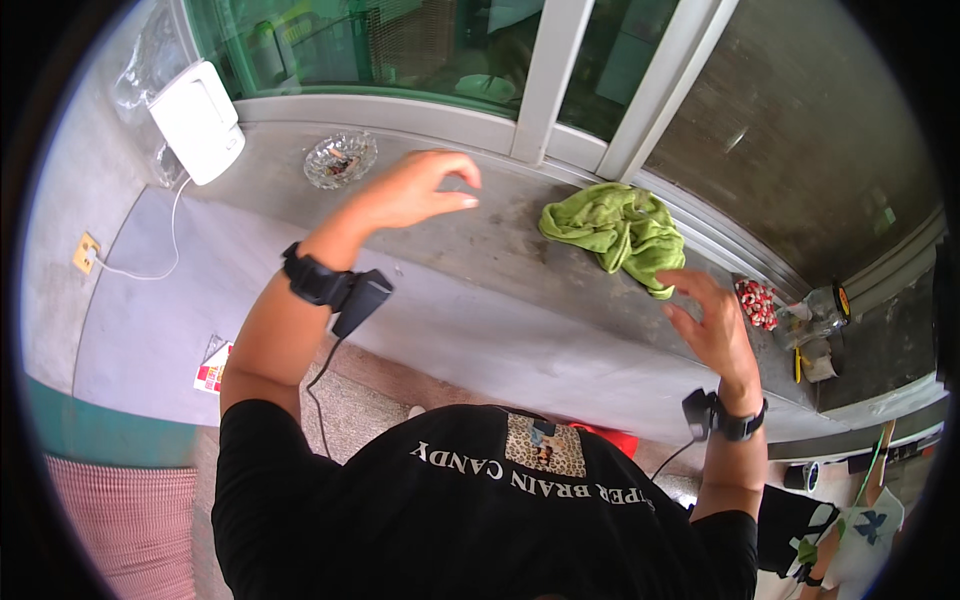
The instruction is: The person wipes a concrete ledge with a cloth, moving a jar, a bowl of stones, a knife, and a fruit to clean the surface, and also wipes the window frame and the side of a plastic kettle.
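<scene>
Over the grey window ledge [480, 240], my left hand [420, 187] is held with thumb and fingers curved apart, nothing between them. To its left stands a clear glass ashtray [340, 160] with cigarette butts and ash in it. A crumpled green cloth [622, 225] lies on the ledge against the window frame, between my two hands. My right hand [711, 322] is at the cloth's lower right end, thumb and forefinger apart. One fingertip overlaps the cloth's edge in view; whether it touches is not clear. Both wrists wear black straps with cabled devices.
A white router-like device [199, 124] stands at the ledge's left end, its cable running to a wall socket [86, 253]. At the right are a red-and-white patterned item [757, 304], a clear jar [814, 315] and a yellow-handled tool [798, 365]. Another person [862, 540] is at lower right.
</scene>
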{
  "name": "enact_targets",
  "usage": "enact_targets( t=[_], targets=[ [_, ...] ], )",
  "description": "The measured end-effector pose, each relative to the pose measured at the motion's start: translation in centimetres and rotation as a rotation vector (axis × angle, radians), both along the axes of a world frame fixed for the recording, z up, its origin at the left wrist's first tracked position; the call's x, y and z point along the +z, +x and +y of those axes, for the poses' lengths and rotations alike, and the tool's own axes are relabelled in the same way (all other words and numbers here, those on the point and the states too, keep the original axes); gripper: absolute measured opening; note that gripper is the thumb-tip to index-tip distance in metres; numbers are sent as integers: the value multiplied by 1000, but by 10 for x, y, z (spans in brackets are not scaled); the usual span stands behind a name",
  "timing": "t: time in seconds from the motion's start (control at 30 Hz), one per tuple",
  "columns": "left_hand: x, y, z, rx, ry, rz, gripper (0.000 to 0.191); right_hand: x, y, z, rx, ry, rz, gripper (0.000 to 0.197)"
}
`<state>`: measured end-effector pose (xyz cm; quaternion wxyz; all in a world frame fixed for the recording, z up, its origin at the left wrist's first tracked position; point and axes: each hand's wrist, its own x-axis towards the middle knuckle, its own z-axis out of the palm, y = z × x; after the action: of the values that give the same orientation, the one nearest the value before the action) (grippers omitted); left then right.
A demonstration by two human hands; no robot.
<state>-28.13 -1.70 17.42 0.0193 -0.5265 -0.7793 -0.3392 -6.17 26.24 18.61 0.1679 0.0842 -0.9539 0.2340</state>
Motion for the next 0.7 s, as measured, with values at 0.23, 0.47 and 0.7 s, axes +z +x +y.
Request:
enact_targets(
  t=[0.23,0.47,0.7],
  targets=[
    [-7,-51,-113,431,-150,98,68,-18,-75,-8,120,377,0,51],
    [-29,-89,-156,354,-203,7,91,-52,-112,-1,-57,490,-83,43],
    [-28,-86,-175,338,-141,-85,92,-67,-165,-48,-187,477,-34,18]
  ],
)
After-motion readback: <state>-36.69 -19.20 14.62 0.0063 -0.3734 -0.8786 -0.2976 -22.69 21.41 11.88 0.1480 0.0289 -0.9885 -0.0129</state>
